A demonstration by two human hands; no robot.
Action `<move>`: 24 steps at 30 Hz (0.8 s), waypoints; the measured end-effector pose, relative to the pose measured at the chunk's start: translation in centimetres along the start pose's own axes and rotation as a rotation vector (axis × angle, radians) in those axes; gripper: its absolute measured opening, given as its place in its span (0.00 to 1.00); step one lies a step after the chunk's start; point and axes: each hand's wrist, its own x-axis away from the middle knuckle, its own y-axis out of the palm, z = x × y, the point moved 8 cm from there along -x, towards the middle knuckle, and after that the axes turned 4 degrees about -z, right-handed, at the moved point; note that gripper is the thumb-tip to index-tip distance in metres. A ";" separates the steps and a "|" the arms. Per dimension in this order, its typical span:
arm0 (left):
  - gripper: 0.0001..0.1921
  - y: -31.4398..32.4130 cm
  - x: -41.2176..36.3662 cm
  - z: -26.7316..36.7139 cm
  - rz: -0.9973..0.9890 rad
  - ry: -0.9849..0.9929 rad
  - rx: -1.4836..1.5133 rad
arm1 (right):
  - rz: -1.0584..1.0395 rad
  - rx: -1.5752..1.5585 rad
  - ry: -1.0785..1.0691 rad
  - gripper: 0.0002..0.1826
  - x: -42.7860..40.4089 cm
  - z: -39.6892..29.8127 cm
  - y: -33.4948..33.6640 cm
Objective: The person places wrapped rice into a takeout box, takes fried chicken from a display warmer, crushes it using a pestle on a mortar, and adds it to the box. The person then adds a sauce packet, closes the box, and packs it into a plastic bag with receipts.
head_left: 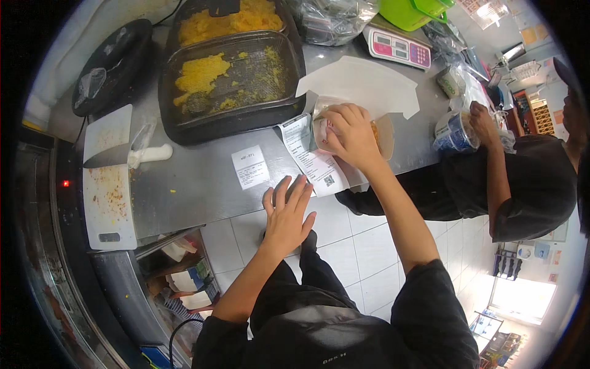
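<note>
My right hand (352,133) reaches into an open paperboard food box (387,131) near the table's front edge. Its thumb and fingers curl around a white packet with red print (329,131); the palm hides much of the box. Some orange-brown food (374,133) shows at the box's right side. A long printed receipt (306,154) lies beside the box, partly under it. My left hand (288,221) hovers at the table edge with its fingers apart, close to the receipt's lower end and holding nothing. A smaller printed slip (250,167) lies to its upper left.
A mesh-covered dark tray (230,124) holds yellow food. A knife (156,153) rests across a stained white cutting board (108,203). Behind the box are white paper (364,85) and a digital scale (400,48). At right, a co-worker (530,180) handles a plastic-wrapped tub (456,131).
</note>
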 end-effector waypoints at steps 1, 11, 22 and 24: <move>0.24 0.3 -0.1 -0.1 -0.010 -0.010 -0.005 | -0.002 -0.015 0.004 0.13 1.0 -0.7 -0.2; 0.16 4.9 3.3 12.5 0.135 0.357 0.386 | -0.068 -0.217 0.726 0.17 34.6 -5.2 -4.4; 0.01 30.3 12.7 46.6 -0.528 1.063 0.515 | 0.288 0.091 1.580 0.15 78.5 -17.8 -18.2; 0.03 35.9 14.4 53.0 -0.634 1.009 0.507 | 0.526 0.279 1.706 0.12 86.1 -20.8 -24.3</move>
